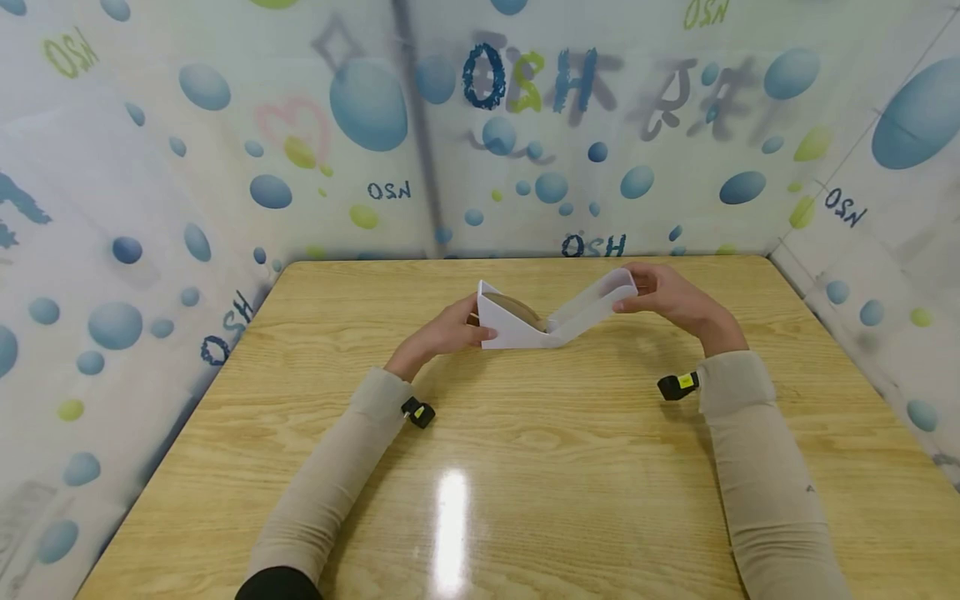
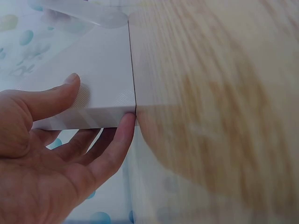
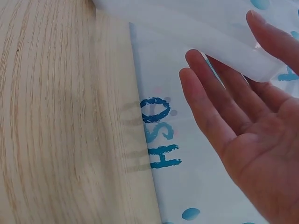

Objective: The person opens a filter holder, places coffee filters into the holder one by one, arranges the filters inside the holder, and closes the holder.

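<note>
A white wedge-sided case (image 1: 506, 335) rests on the table, its translucent lid (image 1: 597, 312) swung out to the right and slanting upward. Inside the case shows the curved top of a brown round thing (image 1: 517, 307), the rest hidden by the walls. My left hand (image 1: 447, 330) holds the case's left end; in the left wrist view the thumb (image 2: 58, 100) lies over the white side and the fingers bend at the end face. With the right hand (image 1: 678, 302) I hold the lid's raised far end, between thumb and fingers, as the right wrist view shows too.
The wooden table (image 1: 570, 483) spreads around the case, its back edge just behind it. A patterned curtain (image 1: 495, 167) rises behind and at both sides. Small black cameras sit at the left wrist (image 1: 418, 412) and right wrist (image 1: 678, 385).
</note>
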{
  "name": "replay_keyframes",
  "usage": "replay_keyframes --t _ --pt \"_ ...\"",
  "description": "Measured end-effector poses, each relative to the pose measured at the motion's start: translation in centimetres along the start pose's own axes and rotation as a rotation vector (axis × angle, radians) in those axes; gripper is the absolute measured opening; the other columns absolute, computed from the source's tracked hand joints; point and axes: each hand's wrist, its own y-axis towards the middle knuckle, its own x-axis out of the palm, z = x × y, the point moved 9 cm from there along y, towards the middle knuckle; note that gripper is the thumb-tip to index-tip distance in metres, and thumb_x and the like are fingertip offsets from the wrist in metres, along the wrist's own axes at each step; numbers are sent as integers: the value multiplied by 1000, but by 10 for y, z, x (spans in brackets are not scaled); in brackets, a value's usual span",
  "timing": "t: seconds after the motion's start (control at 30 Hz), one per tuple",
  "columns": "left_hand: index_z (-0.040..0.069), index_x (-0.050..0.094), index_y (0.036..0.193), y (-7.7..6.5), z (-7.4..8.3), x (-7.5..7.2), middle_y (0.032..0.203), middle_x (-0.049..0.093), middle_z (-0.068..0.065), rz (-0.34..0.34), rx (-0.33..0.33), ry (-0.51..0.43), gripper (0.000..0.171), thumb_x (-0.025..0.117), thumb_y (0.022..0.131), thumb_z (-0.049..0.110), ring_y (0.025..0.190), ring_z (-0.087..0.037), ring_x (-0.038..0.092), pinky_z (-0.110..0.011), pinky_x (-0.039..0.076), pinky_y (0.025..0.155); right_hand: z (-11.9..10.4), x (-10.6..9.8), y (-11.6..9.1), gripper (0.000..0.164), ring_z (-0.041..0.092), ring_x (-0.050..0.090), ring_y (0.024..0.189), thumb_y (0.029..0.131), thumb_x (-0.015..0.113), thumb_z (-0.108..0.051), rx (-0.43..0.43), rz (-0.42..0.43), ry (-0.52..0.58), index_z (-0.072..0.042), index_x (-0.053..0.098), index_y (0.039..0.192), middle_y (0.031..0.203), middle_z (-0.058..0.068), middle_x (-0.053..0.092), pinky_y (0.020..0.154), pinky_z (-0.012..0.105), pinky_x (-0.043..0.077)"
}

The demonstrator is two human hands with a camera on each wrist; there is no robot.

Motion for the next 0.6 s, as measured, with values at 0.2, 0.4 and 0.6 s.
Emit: replay_keyframes --t 0.2,0.4,0.6 --pt "5 46 146 1 -1 0 135 62 -23 4 -5 2 48 64 101 7 115 -35 64 -39 59 83 2 -1 0 48 15 66 108 95 76 -16 8 10 2 -3 55 136 118 -2 69 94 27 52" --pt "4 46 145 1 0 0 134 62 -24 7 -11 -4 48 64 101 7 113 -35 64 -40 58 82 2 0 1 51 14 66 109 95 75 -17 16 21 1 -6 54 140 120 -3 68 95 28 51" --pt "3 46 145 2 0 0 133 62 -25 9 -10 -5 48 64 100 6 112 -34 65 -38 58 82 0 0 1 52 15 65 109 96 75 -18 19 28 -7 -7 53 142 121 -2 68 98 31 50"
